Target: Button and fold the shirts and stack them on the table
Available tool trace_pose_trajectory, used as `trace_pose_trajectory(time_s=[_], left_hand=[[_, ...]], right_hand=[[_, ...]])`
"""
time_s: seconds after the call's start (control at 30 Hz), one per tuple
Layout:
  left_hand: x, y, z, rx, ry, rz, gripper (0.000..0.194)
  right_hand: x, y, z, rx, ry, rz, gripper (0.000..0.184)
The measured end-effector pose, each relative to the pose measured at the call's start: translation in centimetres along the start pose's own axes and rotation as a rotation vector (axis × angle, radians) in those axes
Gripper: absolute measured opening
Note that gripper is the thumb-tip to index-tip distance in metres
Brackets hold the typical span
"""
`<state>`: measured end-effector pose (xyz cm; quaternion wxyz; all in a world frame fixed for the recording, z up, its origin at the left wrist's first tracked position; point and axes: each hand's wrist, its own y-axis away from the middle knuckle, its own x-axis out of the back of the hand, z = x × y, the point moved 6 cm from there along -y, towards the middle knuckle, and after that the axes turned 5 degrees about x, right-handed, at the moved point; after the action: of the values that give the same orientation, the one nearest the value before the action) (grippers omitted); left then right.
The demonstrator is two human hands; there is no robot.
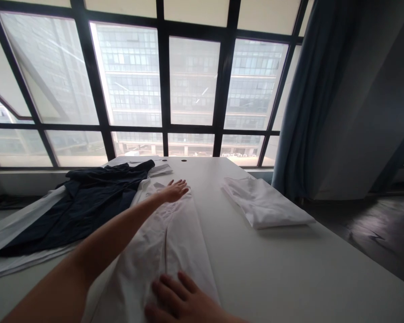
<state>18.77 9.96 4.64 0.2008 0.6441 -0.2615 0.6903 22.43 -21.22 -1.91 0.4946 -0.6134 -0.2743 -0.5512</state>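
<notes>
A long white garment [185,237], with a seam or slit running down its middle and gathered cloth at the far end, lies stretched lengthwise on the white table [276,264]. My left hand [176,190] rests palm down on the far end, its fingers stretched out and slightly apart. Closer to me, my right hand [185,298] lies on the near part of the cloth with fingers spread; it looks a little blurred. Neither hand grips anything. Whether the garment is trousers or something else I cannot tell.
To the left, a dark navy garment [101,206] lies over white cloth [23,224]. A folded white cloth [265,204] sits on the table's right side. Beyond the table are large black-framed windows [164,80], with a blue-grey curtain [299,103] at the right.
</notes>
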Motion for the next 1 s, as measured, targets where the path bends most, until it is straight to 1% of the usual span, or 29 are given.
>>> trace_pose_trajectory(time_s=[0.1,0.17,0.23,0.27,0.33,0.4,0.47,0.53,0.6,0.67,0.73,0.8,0.83,0.87,0.93,0.97,1.0], left_hand=[[0.5,5.7,-2.6,-0.026,-0.043,-0.014,0.071],[0.3,8.9,-4.9,0.029,-0.068,-0.003,0.078],[-0.3,10.6,-7.2,0.117,-0.068,-0.010,0.082],[-0.9,10.9,-8.2,0.158,-0.059,-0.035,0.083],[-2.5,10.2,-9.7,0.214,-0.024,-0.116,0.083],[-3.7,8.4,-10.6,0.238,0.019,-0.160,0.080],[-4.3,6.3,-11.0,0.240,0.046,-0.135,0.077],[-4.4,4.4,-11.2,0.236,0.048,-0.093,0.072],[-4.3,3.3,-11.1,0.248,0.033,-0.078,0.070],[-3.8,3.0,-10.7,0.283,0.005,-0.051,0.067],[-2.9,3.7,-10.0,0.311,-0.026,0.015,0.063],[-1.9,5.3,-8.9,0.300,-0.021,0.086,0.060],[-1.5,6.6,-8.3,0.267,0.008,0.103,0.060],[-1.3,8.0,-7.6,0.219,0.056,0.103,0.061],[-1.0,11.7,-6.2,0.110,0.174,0.066,0.063],[-0.9,13.8,-5.7,0.067,0.223,0.042,0.063],[-0.9,16.0,-5.2,0.038,0.253,0.011,0.062]], right_hand=[[1.1,0.1,-0.3,-0.019,-0.091,-0.029,0.051],[1.9,0.1,-0.5,-0.031,-0.173,-0.056,0.057],[2.5,0.0,-0.6,-0.033,-0.244,-0.085,0.062],[2.7,-0.1,-0.6,-0.033,-0.265,-0.094,0.063],[2.6,-0.1,-0.6,-0.032,-0.274,-0.100,0.062],[2.2,-0.1,-0.3,-0.030,-0.257,-0.098,0.059],[2.1,0.0,0.4,-0.041,-0.254,-0.106,0.058],[2.6,0.0,1.3,-0.062,-0.294,-0.126,0.062],[3.8,0.0,2.2,-0.085,-0.373,-0.144,0.069],[5.3,-0.1,2.8,-0.103,-0.458,-0.161,0.077],[6.6,-0.2,3.2,-0.111,-0.529,-0.173,0.085],[7.3,-0.1,3.8,-0.125,-0.581,-0.147,0.089],[7.5,0.2,4.5,-0.158,-0.588,-0.105,0.084],[7.7,0.6,5.6,-0.214,-0.578,-0.050,0.075],[7.9,2.0,8.5,-0.374,-0.493,0.067,0.053],[7.8,3.0,10.1,-0.456,-0.428,0.107,0.045],[7.7,3.9,11.6,-0.523,-0.359,0.126,0.042]])
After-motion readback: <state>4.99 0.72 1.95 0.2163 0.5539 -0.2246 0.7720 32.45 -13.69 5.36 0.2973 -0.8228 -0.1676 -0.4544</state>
